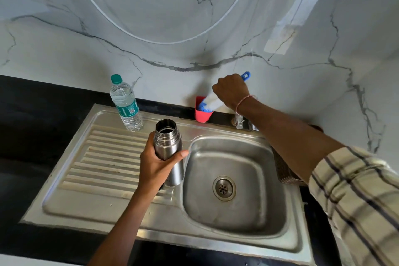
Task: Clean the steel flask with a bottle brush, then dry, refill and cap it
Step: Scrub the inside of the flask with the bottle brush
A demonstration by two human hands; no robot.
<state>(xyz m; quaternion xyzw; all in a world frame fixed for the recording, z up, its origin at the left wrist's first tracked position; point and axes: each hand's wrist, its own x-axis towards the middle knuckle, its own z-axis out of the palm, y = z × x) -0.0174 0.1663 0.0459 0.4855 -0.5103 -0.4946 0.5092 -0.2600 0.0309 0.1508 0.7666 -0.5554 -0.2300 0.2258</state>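
Stainless steel sink point(108, 201): left hand point(155, 164) gripping uncapped cylindrical steel flask point(167, 138); right hand point(232, 91) gripping blue-and-white bottle brush point(212, 102) at red plastic cup point(201, 115); seemingly brush-fetching step; next, bristles into flask mouth

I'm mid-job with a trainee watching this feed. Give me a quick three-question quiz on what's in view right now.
1. True or false: the steel flask held in the left hand has its cap on.
2. What does the right hand grip? A) the tap B) the bottle brush C) the red cup
3. Fill in: the upright water bottle has a ____ cap.
Key: 1 false; 2 B; 3 green.
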